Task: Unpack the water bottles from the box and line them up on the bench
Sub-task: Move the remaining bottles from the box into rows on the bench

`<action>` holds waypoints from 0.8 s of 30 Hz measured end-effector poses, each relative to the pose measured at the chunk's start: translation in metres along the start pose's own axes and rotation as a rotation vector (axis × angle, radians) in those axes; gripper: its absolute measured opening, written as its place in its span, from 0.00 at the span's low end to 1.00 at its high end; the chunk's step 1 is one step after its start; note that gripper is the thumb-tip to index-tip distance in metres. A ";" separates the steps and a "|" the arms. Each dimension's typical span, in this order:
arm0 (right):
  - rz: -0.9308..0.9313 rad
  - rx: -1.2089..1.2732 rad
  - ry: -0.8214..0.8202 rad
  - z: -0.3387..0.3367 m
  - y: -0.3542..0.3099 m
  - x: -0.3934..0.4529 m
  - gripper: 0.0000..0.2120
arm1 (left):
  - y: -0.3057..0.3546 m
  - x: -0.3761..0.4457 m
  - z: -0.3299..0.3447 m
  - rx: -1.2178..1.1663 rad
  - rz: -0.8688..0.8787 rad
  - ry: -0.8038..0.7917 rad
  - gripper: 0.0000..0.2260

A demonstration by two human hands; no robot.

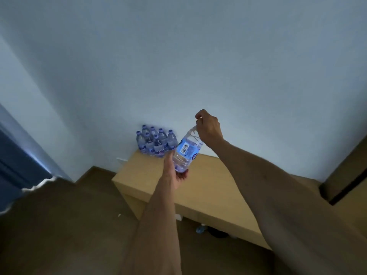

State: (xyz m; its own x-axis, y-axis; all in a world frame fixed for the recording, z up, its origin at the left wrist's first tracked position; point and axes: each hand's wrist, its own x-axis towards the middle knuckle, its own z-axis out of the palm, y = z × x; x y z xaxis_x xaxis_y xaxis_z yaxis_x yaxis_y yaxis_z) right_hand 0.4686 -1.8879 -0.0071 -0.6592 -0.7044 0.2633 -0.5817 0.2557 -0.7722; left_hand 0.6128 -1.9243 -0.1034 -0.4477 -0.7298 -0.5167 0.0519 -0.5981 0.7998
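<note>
A clear water bottle (186, 150) with a blue label is tilted in the air above the light wooden bench (210, 187). My left hand (174, 171) cups its base from below. My right hand (208, 128) grips its neck and cap at the top. Several matching bottles (155, 140) with purple caps stand upright in a tight cluster at the bench's far left end, against the wall. The held bottle is just to the right of that cluster. No box is in view.
A pale wall rises behind the bench. Blue curtains (21, 161) hang at the left. A dark wooden door frame (349, 175) stands at the right. Small objects (210, 231) lie on the brown floor under the bench.
</note>
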 end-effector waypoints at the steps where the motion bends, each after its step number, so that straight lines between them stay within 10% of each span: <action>1: 0.003 -0.016 -0.017 0.015 -0.007 0.006 0.13 | 0.010 0.008 -0.013 -0.004 0.026 0.033 0.20; 7: 0.047 0.009 -0.032 0.073 -0.039 0.038 0.07 | 0.057 0.042 -0.075 -0.004 0.040 0.117 0.12; 16: 0.086 -0.015 -0.096 0.123 -0.070 0.064 0.14 | 0.066 0.074 -0.107 -0.009 -0.088 0.028 0.34; 24: 0.134 0.043 -0.076 0.165 -0.069 0.106 0.16 | 0.103 0.113 -0.114 0.041 -0.045 0.077 0.25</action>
State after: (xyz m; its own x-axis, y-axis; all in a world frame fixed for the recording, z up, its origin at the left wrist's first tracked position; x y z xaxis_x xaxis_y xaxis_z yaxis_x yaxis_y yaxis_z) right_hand 0.5175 -2.0892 -0.0218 -0.6907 -0.7143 0.1127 -0.4688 0.3237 -0.8218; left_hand 0.6695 -2.1063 -0.1143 -0.3785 -0.7269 -0.5730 -0.0043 -0.6177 0.7864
